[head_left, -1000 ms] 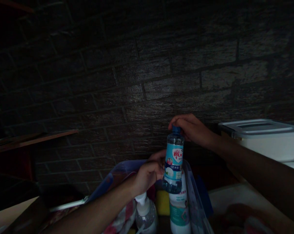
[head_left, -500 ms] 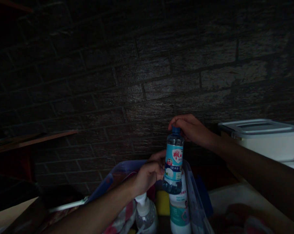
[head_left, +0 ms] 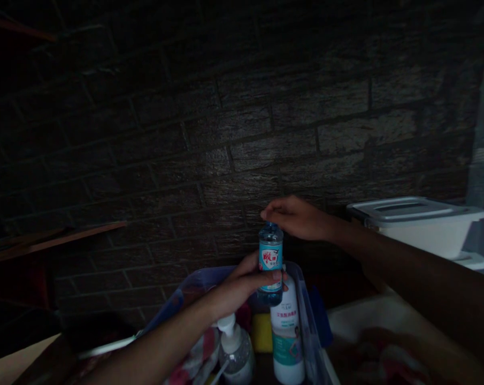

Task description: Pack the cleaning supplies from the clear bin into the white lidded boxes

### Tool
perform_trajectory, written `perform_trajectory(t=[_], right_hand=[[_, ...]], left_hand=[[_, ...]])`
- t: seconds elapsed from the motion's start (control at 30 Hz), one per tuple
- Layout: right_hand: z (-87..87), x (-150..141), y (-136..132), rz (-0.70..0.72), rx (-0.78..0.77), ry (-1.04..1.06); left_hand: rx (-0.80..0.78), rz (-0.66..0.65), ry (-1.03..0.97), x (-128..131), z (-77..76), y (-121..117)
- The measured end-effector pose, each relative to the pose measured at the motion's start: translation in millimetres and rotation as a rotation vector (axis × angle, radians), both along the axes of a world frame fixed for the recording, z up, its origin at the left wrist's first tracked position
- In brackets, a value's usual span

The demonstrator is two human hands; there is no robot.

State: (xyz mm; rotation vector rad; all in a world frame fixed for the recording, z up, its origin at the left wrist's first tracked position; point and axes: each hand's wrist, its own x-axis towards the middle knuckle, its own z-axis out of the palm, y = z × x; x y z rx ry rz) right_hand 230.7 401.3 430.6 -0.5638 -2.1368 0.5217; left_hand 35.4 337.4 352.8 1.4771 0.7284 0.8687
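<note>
A small clear bottle point(head_left: 270, 256) with a blue and white label stands upright in the air above a translucent blue bin point(head_left: 193, 283). My left hand point(head_left: 242, 286) wraps round the bottle's lower half. My right hand point(head_left: 293, 216) is closed over the bottle's top, its fingers pinched on the blue cap. The scene is very dim.
Inside the bin stand a pump dispenser bottle point(head_left: 236, 347), a tall white bottle point(head_left: 286, 342), a yellow sponge point(head_left: 262, 332) and cloth. A white lidded container point(head_left: 418, 224) sits at the right. A dark brick wall point(head_left: 225, 133) fills the background; a wooden shelf edge point(head_left: 53, 238) juts at the left.
The bottle and both hands have shifted slightly left and down in view. My left fingers now wrap further across the label. The view has turned a little.
</note>
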Motion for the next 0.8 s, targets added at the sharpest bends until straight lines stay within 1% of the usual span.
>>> perform_trajectory(t=[0.1,0.17,0.3,0.33,0.37,0.47,0.53,0.6,0.67,0.73,0.8], right_hand=[[5.9,10,-2,-0.008,0.033,-0.042],[11.2,22,-8,-0.028,0.048,-0.073],[22.7,57,-32,-0.071,0.125,-0.143],[24.9,68,-39,-0.076,0.117,-0.151],[26.5,81,-46,-0.078,0.078,-0.155],[26.5,121,-67,-0.084,-0.134,-0.129],[21.2,150,-77,-0.097,-0.251,-0.098],[11.0,178,-82,-0.126,-0.327,-0.087],[-3.5,201,-82,-0.162,-0.373,-0.1],[-21.4,218,-79,-0.204,-0.406,-0.146],[-41.2,226,-75,-0.241,-0.426,-0.196]], left_hand=[[0.101,0.044,0.097,6,6.5,-2],[0.181,0.049,0.168,14,11.7,-5],[0.298,0.014,0.262,42,21.8,-18],[0.322,0.012,0.277,52,23.6,-21],[0.346,0.016,0.289,62,24.9,-25],[0.425,0.06,0.3,92,24.1,-38],[0.485,0.073,0.313,109,19.7,-47],[0.557,0.069,0.359,120,14.3,-58],[0.661,0.093,0.453,125,10.2,-68],[0.777,0.116,0.575,125,7.6,-76],[0.836,0.067,0.727,125,4.0,-84]])
